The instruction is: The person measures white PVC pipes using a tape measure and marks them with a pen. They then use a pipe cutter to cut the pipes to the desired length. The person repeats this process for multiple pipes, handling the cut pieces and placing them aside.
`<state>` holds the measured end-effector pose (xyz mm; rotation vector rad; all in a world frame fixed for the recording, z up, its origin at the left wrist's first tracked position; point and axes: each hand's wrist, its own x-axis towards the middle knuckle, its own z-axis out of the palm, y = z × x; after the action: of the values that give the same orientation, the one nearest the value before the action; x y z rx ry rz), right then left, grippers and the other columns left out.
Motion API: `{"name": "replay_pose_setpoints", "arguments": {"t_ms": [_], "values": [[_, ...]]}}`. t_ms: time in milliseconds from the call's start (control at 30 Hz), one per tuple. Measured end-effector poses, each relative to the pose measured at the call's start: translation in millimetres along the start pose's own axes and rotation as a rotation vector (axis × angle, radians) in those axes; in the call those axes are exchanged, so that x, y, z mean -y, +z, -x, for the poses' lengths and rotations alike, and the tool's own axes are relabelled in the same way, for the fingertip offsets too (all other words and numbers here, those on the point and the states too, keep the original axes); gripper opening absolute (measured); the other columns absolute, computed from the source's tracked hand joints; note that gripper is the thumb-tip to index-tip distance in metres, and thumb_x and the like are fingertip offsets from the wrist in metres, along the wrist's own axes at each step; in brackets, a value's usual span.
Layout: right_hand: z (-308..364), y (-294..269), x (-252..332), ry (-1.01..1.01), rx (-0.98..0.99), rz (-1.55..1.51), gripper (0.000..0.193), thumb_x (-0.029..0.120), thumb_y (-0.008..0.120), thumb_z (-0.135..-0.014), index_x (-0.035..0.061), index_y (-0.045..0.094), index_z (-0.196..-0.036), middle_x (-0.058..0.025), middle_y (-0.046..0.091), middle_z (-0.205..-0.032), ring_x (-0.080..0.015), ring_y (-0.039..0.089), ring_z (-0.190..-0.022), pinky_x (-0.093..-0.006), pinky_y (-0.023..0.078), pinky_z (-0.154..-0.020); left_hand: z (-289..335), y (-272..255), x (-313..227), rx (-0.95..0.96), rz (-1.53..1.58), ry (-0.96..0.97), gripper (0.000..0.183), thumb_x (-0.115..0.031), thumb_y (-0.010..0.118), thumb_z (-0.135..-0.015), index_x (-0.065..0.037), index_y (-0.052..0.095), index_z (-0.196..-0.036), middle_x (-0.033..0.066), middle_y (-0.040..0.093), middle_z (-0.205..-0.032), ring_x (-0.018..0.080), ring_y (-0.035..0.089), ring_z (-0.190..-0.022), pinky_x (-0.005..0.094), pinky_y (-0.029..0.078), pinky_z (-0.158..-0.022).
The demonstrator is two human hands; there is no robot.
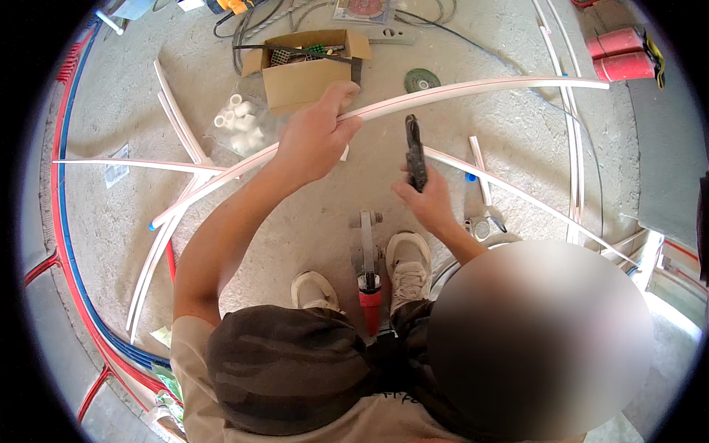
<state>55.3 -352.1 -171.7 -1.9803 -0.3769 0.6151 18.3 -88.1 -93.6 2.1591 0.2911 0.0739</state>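
Observation:
My left hand point(317, 136) is closed round a long white pipe with a red stripe point(458, 89). The pipe runs from a blue-capped end at the lower left to a free end at the upper right. In my right hand point(430, 198) is a slim black hand tool point(415, 151), pointing up and just short of the pipe. Its exact kind is not clear. Between my shoes on the floor rests a red-handled tool with a metal head point(369, 292). A clear bag of white pipe fittings point(242, 129) lies beyond my left forearm.
An open cardboard box point(306, 83) holds assorted parts. A green disc point(422, 81) lies to its right. More white pipes point(166, 210) cross on the floor at left, with others at right. Red and blue tubing point(68, 244) follows the left wall; two red cylinders point(619, 56) are far right.

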Motion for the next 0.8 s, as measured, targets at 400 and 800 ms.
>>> {"name": "replay_pose_setpoints", "arguments": {"t_ms": [400,800], "values": [[-27,29,22,-0.007,0.105,0.078,0.065,0.014,0.069,-0.09,-0.0053,0.046,-0.148,-0.0316,0.056,-0.139,-0.0472,0.052,-0.134,-0.0493,0.039,-0.116,-16,43,15,0.036,-0.133,0.034,0.049,-0.022,0.065,-0.1,-0.012,0.046,-0.143,0.0181,0.07,-0.09,0.0434,0.07,-0.085,0.0525,0.052,-0.076],[-30,36,-2,-0.049,0.108,0.088,0.07,0.015,0.068,-0.092,-0.0108,0.039,-0.151,-0.0336,0.05,-0.148,-0.0474,0.047,-0.14,-0.0468,0.036,-0.119,-16,57,21,0.043,-0.125,0.017,0.047,-0.023,0.063,-0.096,-0.012,0.047,-0.139,0.0246,0.071,-0.086,0.0503,0.068,-0.086,0.0609,0.05,-0.076]]}}
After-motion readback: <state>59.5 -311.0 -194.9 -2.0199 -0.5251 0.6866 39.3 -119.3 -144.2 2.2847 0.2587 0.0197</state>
